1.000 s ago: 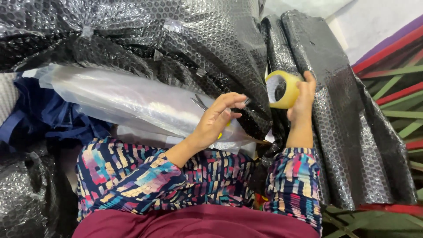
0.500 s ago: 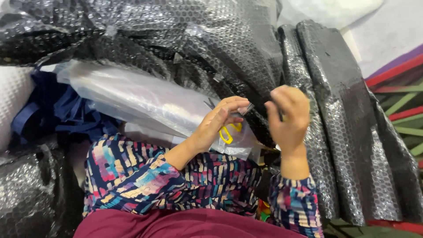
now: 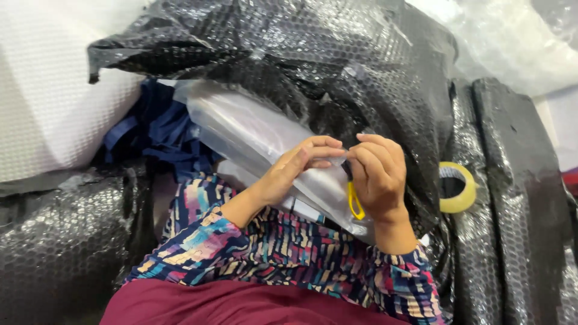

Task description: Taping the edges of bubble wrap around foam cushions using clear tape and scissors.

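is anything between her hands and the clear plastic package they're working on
Nothing visible. The left hand rests directly on the clear plastic package, and the right hand, holding yellow-handled scissors, meets it at the package's edge. The tape roll lies off to the right.

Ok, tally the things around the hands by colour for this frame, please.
Black: 1 bubble wrap sheet
Yellow: 2, tape roll and yellow-handled tool by the right hand
Clear: 1 plastic-bagged packet under the left hand
Blue: 1 fabric bundle
Total: 5
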